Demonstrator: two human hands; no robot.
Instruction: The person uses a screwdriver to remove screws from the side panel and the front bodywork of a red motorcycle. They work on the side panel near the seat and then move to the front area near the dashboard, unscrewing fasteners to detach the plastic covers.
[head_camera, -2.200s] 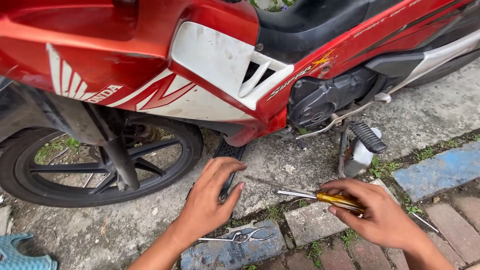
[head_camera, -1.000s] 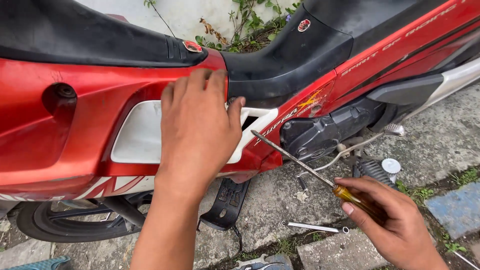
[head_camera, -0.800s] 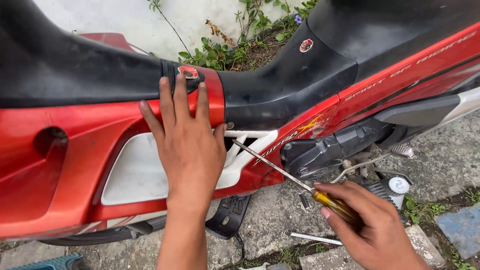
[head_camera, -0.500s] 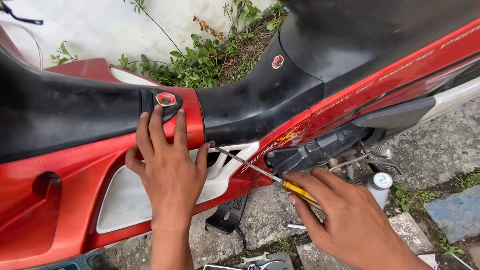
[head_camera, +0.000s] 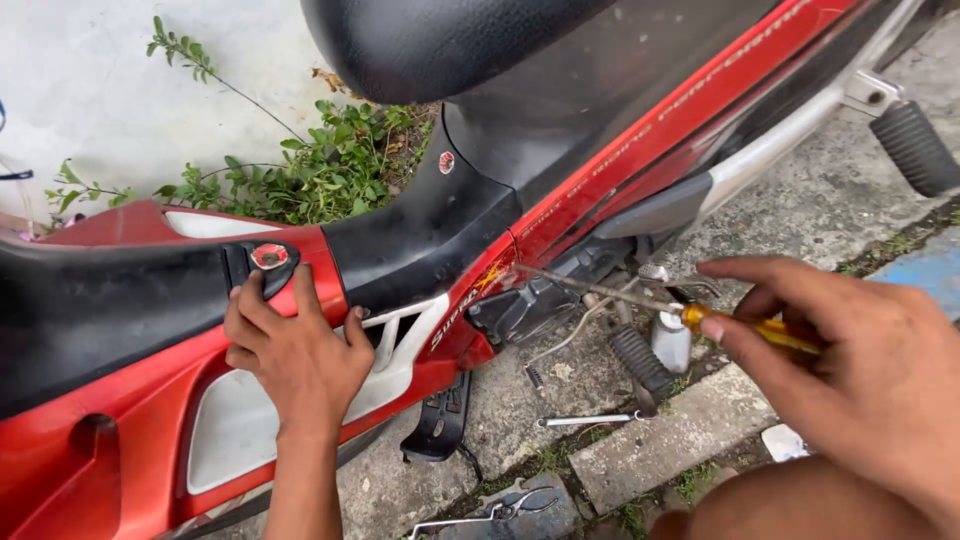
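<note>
Fingers of the left hand lie flat and spread on the red side cover to steady it, while the right hand grips a yellow screwdriver, its tip at the red panel.

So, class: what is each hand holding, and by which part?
Right hand: screwdriver, gripped by its yellow handle. Left hand: holds nothing, pressed flat on the red side panel.
</note>
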